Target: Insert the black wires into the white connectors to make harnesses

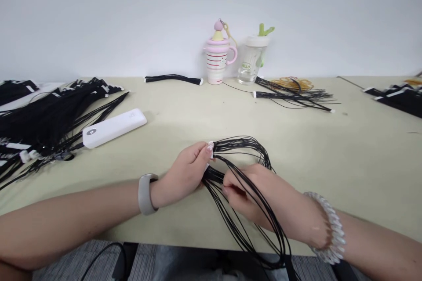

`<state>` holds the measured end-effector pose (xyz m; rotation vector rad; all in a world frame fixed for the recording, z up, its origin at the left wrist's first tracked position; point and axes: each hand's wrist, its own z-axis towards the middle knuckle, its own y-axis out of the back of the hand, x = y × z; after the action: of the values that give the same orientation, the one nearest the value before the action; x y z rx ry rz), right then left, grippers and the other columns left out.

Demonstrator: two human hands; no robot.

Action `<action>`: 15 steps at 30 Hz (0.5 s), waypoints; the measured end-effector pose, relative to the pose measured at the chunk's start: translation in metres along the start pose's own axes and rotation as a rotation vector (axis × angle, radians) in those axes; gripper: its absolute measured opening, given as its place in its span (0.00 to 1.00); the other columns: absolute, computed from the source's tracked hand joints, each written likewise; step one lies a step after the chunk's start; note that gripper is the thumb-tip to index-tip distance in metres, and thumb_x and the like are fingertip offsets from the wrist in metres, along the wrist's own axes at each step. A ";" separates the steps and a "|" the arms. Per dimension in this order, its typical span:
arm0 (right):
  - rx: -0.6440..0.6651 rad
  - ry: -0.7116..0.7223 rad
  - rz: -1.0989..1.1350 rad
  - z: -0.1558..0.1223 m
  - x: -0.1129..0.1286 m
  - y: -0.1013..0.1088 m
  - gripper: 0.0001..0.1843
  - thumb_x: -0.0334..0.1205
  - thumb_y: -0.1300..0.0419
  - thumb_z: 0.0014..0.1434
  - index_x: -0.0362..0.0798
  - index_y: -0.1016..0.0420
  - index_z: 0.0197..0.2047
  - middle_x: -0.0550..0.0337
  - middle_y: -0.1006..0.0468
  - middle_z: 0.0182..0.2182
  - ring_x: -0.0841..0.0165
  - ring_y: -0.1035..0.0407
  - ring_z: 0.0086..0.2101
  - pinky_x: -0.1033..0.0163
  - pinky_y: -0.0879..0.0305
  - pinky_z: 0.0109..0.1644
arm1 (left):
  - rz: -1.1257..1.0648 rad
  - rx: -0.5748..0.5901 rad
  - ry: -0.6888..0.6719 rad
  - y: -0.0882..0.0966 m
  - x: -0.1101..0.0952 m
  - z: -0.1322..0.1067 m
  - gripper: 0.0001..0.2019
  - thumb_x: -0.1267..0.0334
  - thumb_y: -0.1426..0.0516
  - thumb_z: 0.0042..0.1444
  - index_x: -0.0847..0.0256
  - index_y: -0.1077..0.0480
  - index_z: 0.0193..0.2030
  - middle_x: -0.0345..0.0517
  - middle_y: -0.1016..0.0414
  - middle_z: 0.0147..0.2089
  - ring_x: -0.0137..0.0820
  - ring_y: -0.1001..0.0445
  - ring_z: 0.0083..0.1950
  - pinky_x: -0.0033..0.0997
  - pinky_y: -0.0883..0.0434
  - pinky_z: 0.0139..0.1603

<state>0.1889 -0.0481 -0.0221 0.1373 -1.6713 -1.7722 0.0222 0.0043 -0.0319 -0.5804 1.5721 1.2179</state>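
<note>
My left hand (pixel 189 167) pinches a white connector (pixel 211 149) at the end of a black wire harness (pixel 245 142). A second white piece shows just below it, partly hidden by my fingers. From the connector the loose black wires loop to the right and hang over the table's front edge, where a black band or wrap gathers them. My right hand (pixel 253 191) is closed on several of these wires, close to the lower white piece. Some wires cross in front of the right hand. Its fingertips are partly hidden.
A white power bank (pixel 115 128) lies left, beside a large pile of black wire harnesses (pixel 49 109). At the back stand a pink-and-white cup (pixel 216 59) and a clear tumbler (pixel 252 59). Loose wires (pixel 293 96) and yellow bands (pixel 295 82) lie back right, more harnesses (pixel 400 96) far right.
</note>
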 end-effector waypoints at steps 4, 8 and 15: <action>0.028 0.001 -0.081 -0.001 -0.005 0.027 0.09 0.29 0.47 0.47 0.44 0.41 0.18 0.67 0.41 0.14 0.79 0.52 0.17 0.69 0.54 0.21 | 0.004 0.013 -0.008 0.000 -0.001 0.000 0.19 0.51 0.58 0.60 0.62 0.46 0.24 0.37 0.45 0.21 0.22 0.45 0.24 0.23 0.44 0.25; -0.165 -0.163 -0.030 -0.003 -0.028 0.063 0.09 0.34 0.44 0.51 0.46 0.30 0.20 0.66 0.38 0.11 0.80 0.48 0.14 0.69 0.51 0.19 | -0.009 -0.013 -0.011 0.001 -0.002 0.000 0.19 0.51 0.57 0.59 0.62 0.45 0.23 0.37 0.45 0.19 0.24 0.44 0.23 0.23 0.44 0.24; -0.735 -0.261 0.857 -0.004 -0.068 0.094 0.11 0.34 0.46 0.57 0.46 0.28 0.43 0.50 0.30 0.49 0.65 0.33 0.46 0.59 0.36 0.40 | -0.023 -0.021 -0.009 0.001 -0.002 0.000 0.19 0.51 0.57 0.59 0.62 0.43 0.23 0.37 0.45 0.18 0.24 0.43 0.23 0.23 0.44 0.23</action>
<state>0.2800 -0.0087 0.0385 -1.0140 -0.8818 -1.5978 0.0218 0.0041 -0.0298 -0.6046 1.5425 1.2195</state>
